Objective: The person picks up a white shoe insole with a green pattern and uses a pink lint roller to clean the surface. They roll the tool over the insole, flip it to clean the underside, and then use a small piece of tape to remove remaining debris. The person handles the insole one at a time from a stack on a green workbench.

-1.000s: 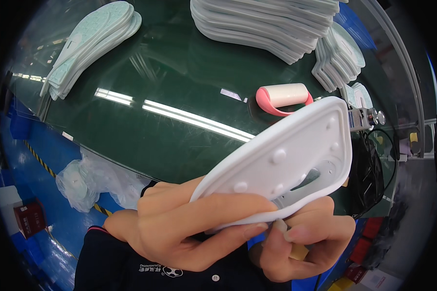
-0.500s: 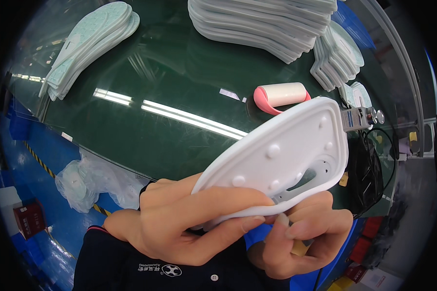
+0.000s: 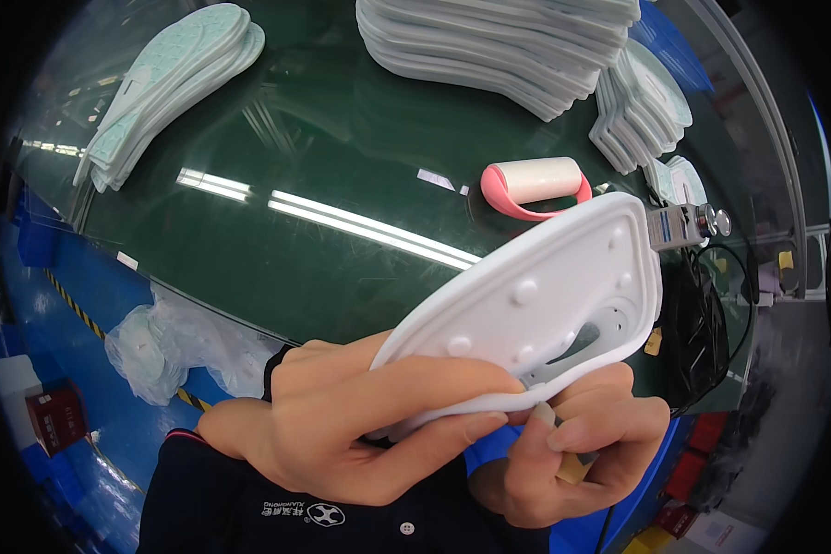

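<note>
A white moulded plastic panel point(image 3: 563, 272), with raised round studs and an oval opening near one edge, is held up tilted in front of me. My left hand point(image 3: 369, 425) grips its near lower edge, thumb below and index finger along the inner face. Close by, my right hand point(image 3: 586, 448) has its fingers curled in a pinch at the panel's lower rim, under the opening. Whatever sits between those fingertips is too small and hidden to make out.
Behind the panel, a pink-handled roller point(image 3: 540, 182) lies on the dark green table point(image 3: 332, 166). Stacks of white panels point(image 3: 489, 60) and pale green ones point(image 3: 171, 88) stand farther back. To the right are a metal-topped device point(image 3: 683, 226) and a black bag point(image 3: 697, 323). A plastic bag point(image 3: 189, 342) hangs low left.
The panel has dipped slightly and shifted a little right in my left hand. My right fingertips have moved slightly along its lower rim, still pinched.
</note>
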Available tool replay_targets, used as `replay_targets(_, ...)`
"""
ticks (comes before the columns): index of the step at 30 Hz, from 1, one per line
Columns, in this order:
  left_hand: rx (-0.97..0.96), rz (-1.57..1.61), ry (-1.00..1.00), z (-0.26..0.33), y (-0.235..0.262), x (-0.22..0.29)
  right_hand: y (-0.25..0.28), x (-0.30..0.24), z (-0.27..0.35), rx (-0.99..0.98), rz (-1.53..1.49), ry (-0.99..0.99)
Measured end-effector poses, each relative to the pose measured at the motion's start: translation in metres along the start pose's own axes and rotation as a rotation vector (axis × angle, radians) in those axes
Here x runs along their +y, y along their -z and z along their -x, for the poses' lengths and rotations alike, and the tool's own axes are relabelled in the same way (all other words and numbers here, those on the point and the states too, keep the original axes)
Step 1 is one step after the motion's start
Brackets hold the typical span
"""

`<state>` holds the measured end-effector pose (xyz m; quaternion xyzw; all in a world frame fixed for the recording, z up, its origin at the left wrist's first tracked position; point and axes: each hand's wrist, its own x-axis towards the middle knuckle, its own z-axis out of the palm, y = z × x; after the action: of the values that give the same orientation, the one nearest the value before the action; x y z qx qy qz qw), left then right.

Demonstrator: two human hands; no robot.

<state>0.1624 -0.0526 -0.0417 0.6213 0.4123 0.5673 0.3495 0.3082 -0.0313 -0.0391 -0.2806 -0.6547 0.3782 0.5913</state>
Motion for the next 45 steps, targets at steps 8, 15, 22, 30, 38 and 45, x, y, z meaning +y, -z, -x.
replay_targets(8,0.007,0.002,0.089,-0.0019,-0.001,0.0006,-0.0018,0.0034,-0.0019,0.123,-0.09,-0.033)
replay_targets(15,0.011,0.027,0.056,-0.0029,-0.0011,0.0001,-0.0029,0.0067,-0.0025,0.004,-0.067,0.053)
replay_targets(22,0.018,0.008,0.036,-0.0013,-0.0022,-0.0014,-0.0005,0.005,0.0015,-0.026,0.064,0.043)
replay_targets(30,0.032,-0.011,0.028,-0.0002,-0.0036,-0.0037,-0.0029,0.0041,0.0019,-0.016,0.06,0.027)
replay_targets(38,0.032,-0.016,0.056,-0.001,-0.0051,-0.0013,-0.0021,0.0007,0.0004,-0.027,0.036,-0.014)
replay_targets(45,0.016,0.028,0.089,-0.0007,-0.0054,-0.0036,-0.0017,0.0024,0.0002,-0.029,0.014,-0.028)
